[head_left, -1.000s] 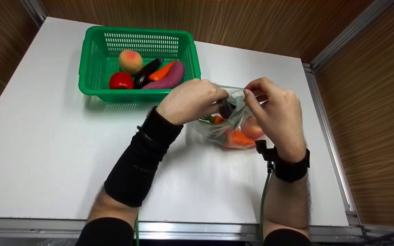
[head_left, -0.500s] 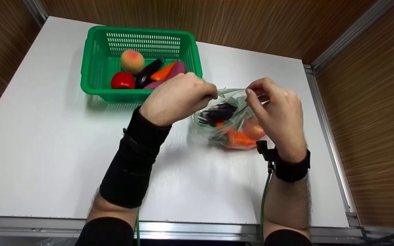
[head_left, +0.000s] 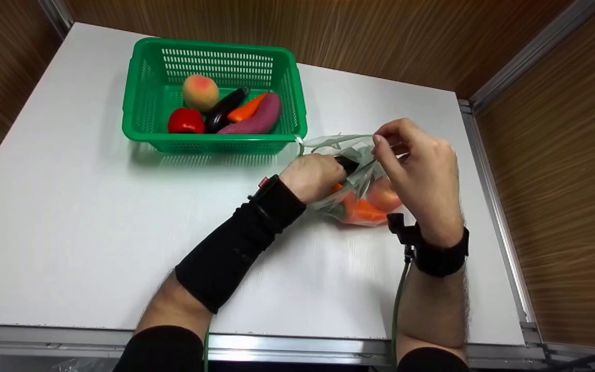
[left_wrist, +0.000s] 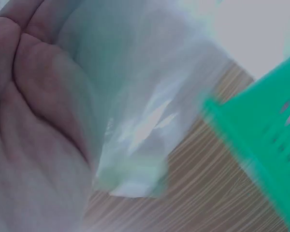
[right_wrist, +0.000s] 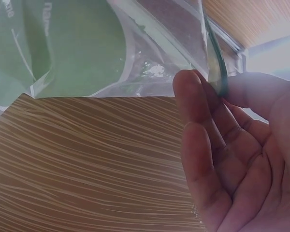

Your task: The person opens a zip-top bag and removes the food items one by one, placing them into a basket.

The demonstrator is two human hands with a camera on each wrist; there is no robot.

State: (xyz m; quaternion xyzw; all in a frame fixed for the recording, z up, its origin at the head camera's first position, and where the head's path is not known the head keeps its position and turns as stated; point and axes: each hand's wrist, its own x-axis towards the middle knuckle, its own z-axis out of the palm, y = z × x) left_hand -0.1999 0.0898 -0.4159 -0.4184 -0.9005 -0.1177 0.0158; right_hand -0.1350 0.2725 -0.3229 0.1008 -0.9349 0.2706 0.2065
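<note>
A clear plastic bag [head_left: 322,207] with green print stands right of the basket, its mouth spread. Through its wall show an orange carrot [head_left: 364,211] and a round peach [head_left: 382,195]. My right hand [head_left: 421,170] pinches the bag's rim between thumb and forefinger; the right wrist view shows that edge between the fingertips. My left hand [head_left: 312,176] reaches into the mouth, right at a dark eggplant [head_left: 348,164]. Its fingertips are hidden in the head view. In the blurred left wrist view, the palm [left_wrist: 43,125] lies beside the clear film.
Behind and left stands a green basket [head_left: 215,138] holding a peach [head_left: 201,92], a red tomato-like piece [head_left: 186,121], an eggplant [head_left: 220,114], a carrot [head_left: 247,108] and a purple sweet potato [head_left: 261,116]. Wood-grain panels [head_left: 556,217] border the white table [head_left: 96,248].
My left hand drew back from the eggplant to the bag's left rim, then went down into the mouth again, over the eggplant. The right hand keeps its pinch almost in place.
</note>
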